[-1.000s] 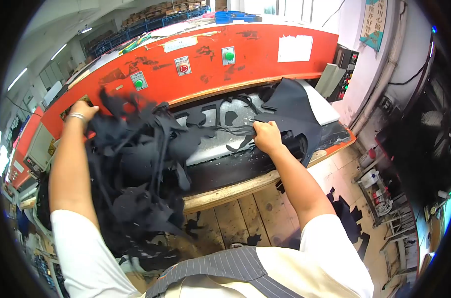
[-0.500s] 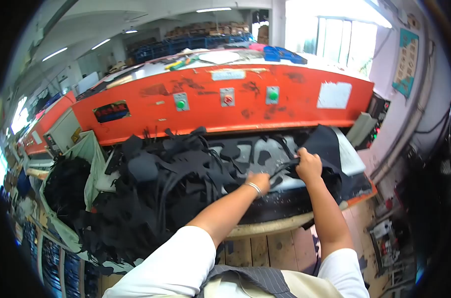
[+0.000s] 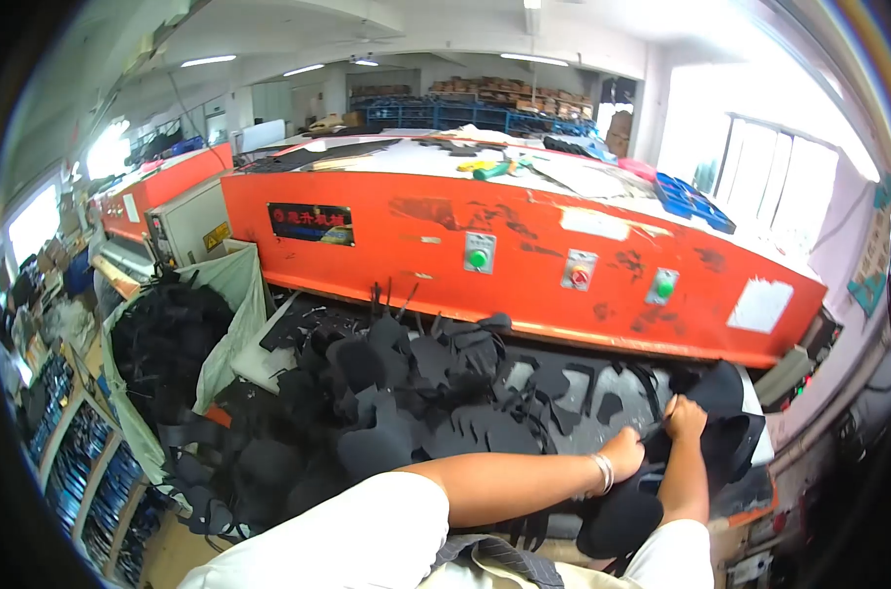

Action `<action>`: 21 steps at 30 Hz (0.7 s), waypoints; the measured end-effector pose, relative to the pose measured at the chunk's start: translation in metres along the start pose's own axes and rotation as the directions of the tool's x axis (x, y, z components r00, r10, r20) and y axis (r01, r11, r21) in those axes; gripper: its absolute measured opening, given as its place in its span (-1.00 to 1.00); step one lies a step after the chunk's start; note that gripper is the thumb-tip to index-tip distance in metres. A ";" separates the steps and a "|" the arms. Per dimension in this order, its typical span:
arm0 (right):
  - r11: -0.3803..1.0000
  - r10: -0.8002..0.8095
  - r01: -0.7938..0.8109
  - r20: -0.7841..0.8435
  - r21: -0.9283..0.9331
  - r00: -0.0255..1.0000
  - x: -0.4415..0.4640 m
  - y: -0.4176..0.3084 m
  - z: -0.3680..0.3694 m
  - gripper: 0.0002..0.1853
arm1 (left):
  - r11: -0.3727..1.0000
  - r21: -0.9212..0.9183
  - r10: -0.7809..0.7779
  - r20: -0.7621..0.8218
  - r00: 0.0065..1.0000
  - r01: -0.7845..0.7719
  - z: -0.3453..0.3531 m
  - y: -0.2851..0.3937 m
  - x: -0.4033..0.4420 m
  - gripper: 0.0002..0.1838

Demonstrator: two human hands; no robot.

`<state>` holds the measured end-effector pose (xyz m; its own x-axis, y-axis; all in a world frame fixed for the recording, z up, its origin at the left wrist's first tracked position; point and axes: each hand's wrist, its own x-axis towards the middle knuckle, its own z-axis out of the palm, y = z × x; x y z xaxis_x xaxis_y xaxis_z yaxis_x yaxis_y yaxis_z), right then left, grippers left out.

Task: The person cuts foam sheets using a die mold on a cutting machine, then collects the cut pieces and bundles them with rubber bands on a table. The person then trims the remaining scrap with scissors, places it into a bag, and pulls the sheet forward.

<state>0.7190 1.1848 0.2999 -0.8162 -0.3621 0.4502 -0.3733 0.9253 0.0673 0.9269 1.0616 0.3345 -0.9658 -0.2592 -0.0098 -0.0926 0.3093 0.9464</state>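
Near the right end of the machine bed, my left hand, with a bracelet at the wrist, is closed on black material. My right hand grips the same dark material just to the right and slightly higher. Black sheet material rises behind and right of my right hand, and a dark rounded part hangs below my hands. Cut black pieces lie heaped to the left of my hands. Between the heap and my hands, loose pieces lie on the light grey board.
An orange machine with two green buttons and one red button spans the back. At the left stands a pale sack full of black scraps. A blue tray and tools lie on the machine top.
My left hand has come from the scrap heap at the left to beside my right hand. The view has turned left, showing more of the sack and machine. The heap now lies lower across the bed.
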 end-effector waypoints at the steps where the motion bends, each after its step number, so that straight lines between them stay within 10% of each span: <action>1: 1.000 0.018 -0.018 0.033 0.004 0.999 0.002 -0.008 0.013 -0.58 | 0.999 -0.044 0.011 0.029 1.000 -0.010 -0.006 -0.014 0.007 -0.61; 4: 0.988 0.098 -0.056 0.302 -0.147 0.948 0.005 0.010 0.068 -0.71 | 0.991 0.045 -0.135 0.238 0.962 0.128 -0.054 0.008 -0.031 -0.69; 5: 0.870 0.486 -0.439 0.235 -0.226 0.842 -0.004 0.041 0.077 -0.77 | 0.997 -0.040 0.072 0.281 0.957 -0.063 -0.076 -0.014 -0.052 -0.70; 7: 0.839 0.538 -0.534 0.298 -0.102 0.789 -0.002 0.043 0.041 -0.73 | 0.876 -0.266 0.475 0.329 0.816 -0.403 -0.119 -0.053 -0.098 -0.67; 10: 0.908 0.413 -0.376 0.249 -0.185 0.876 -0.009 0.051 0.077 -0.59 | 0.852 0.347 0.494 -0.281 0.822 -0.393 -0.276 -0.031 -0.090 -0.62; 12: 0.916 0.400 -0.395 0.215 -0.069 0.891 -0.017 0.056 0.083 -0.51 | 0.958 -0.286 -0.061 -0.313 0.948 -0.033 -0.358 -0.027 -0.119 -0.68; 14: 0.930 0.348 -0.365 0.252 0.025 0.903 -0.015 0.067 0.088 -0.40 | 0.929 0.253 0.371 -0.589 0.718 -0.271 -0.421 -0.058 -0.161 -0.66; 15: 0.934 0.337 -0.357 0.321 0.002 0.885 -0.011 0.074 0.094 -0.33 | 0.921 0.368 0.368 -0.720 0.588 -0.127 -0.448 -0.070 -0.194 -0.65; 18: 0.911 0.379 -0.412 0.387 0.004 0.841 -0.028 -0.010 -0.019 -0.23 | 0.958 0.253 0.241 -0.965 0.098 0.135 -0.480 -0.128 -0.325 -0.62; 21: 0.837 0.193 -0.350 0.372 0.421 0.908 -0.015 0.033 0.024 -0.06 | 0.907 -0.061 0.035 -0.975 -0.219 0.416 -0.440 -0.244 -0.454 -0.30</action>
<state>0.7079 1.2176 0.2738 -0.9771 -0.1924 0.0906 -0.2122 0.8531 -0.4766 1.4943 0.7012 0.2503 0.4443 -0.8246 0.3502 -0.4712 0.1173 0.8742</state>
